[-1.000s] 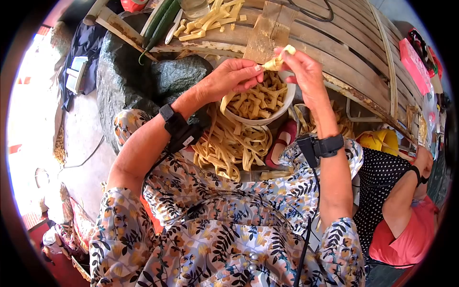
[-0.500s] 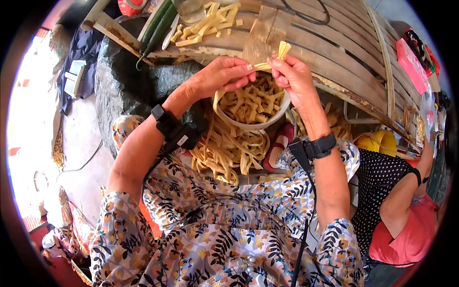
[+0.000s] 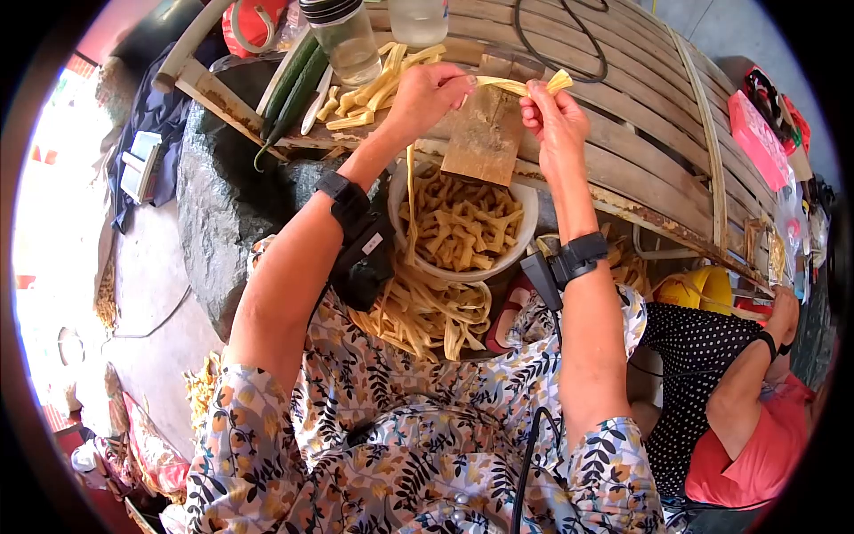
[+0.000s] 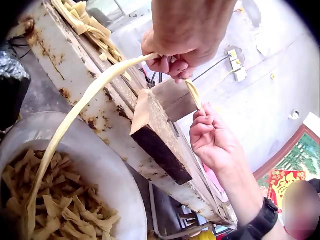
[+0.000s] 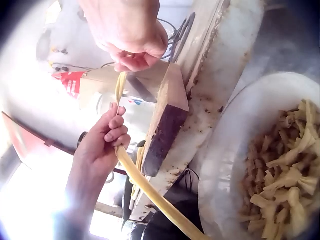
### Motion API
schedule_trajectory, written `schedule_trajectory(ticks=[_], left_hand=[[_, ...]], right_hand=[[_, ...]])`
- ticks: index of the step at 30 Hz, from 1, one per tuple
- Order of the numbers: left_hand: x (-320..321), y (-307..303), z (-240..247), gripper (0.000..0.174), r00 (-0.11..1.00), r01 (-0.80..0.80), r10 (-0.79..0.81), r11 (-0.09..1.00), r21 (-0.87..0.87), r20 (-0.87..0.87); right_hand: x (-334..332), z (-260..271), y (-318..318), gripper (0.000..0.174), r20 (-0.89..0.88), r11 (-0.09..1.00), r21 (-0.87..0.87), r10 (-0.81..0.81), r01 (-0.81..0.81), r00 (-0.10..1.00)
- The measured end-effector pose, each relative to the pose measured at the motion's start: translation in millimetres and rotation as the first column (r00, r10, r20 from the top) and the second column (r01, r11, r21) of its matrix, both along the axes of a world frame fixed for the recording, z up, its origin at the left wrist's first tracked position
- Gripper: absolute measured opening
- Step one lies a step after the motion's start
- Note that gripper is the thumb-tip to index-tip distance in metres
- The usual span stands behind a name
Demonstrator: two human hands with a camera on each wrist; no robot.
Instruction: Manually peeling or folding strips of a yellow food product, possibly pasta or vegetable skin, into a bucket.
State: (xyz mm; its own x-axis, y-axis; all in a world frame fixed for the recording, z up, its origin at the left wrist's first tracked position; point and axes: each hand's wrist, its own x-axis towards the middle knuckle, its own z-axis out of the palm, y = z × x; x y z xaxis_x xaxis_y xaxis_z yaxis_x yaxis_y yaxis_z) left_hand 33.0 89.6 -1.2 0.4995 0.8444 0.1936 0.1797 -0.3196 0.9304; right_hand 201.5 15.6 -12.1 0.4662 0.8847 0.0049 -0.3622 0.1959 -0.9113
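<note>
Between my hands a pale yellow, folded strip (image 3: 503, 84) is stretched above the bench edge. My left hand (image 3: 427, 100) pinches it on one side, and from that hand a long tail (image 4: 75, 112) of the strip hangs to the bucket. Near its other, bunched end, my right hand (image 3: 559, 129) grips it with thumb and curled fingers. Below sits a white bucket (image 3: 531, 214) of short, knotted yellow pieces (image 3: 467, 222). A wooden block (image 3: 480, 147) juts from the bench edge between the hands and bucket.
A slatted bench (image 3: 640, 125) with a rusty edge spans the front, holding yellow pieces (image 3: 382, 84), cucumbers (image 3: 298, 89) and a lidded jar (image 3: 342, 44). Loose long strips (image 3: 427, 311) lie below the bucket. Another person (image 3: 752, 392) sits at the right; a dark plastic-covered heap (image 3: 222, 196) stands left.
Both hands have moved up and forward, from over the bucket to over the bench, and farther apart. The strip between them is now longer and pulled straighter. The head view has shifted, showing more jars.
</note>
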Motion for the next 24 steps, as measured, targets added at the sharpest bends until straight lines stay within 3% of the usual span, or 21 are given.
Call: schedule_trajectory(ticks=[10,13,16,17,21,24], left_hand=[[6.2,6.8,-11.9,0.018,0.999,-0.029,0.03,0.999,0.024,-0.03],[7.3,10.0,-26.5,0.018,1.0,-0.03,0.031,0.996,0.089,-0.003],[-4.4,8.9,-39.8,0.018,0.971,-0.171,0.193,0.973,0.155,-0.138],[-11.0,14.4,-40.2,0.015,0.974,-0.128,0.145,0.986,0.106,-0.175],[-27.7,-10.2,-2.5,0.012,0.986,0.167,-0.163,0.971,-0.173,0.035],[-34.3,-36.8,12.5,0.014,0.98,0.2,-0.193,0.964,-0.173,0.054]], right_hand=[[2.8,-8.7,4.4,0.013,0.007,0.998,-0.037,-0.047,0.048,0.999],[0.9,-18.6,5.6,0.014,0.157,0.995,-0.09,-0.034,0.049,0.987],[7.5,-30.0,-0.5,0.013,0.381,0.945,-0.176,-0.192,0.275,0.905],[13.0,-30.8,-5.3,0.015,0.388,0.954,-0.171,-0.164,0.246,0.907],[-9.4,6.8,-40.2,0.029,0.474,0.972,-0.221,0.179,-0.081,0.862],[-24.7,23.2,-69.3,0.027,0.72,0.947,-0.248,0.321,-0.204,0.615]])
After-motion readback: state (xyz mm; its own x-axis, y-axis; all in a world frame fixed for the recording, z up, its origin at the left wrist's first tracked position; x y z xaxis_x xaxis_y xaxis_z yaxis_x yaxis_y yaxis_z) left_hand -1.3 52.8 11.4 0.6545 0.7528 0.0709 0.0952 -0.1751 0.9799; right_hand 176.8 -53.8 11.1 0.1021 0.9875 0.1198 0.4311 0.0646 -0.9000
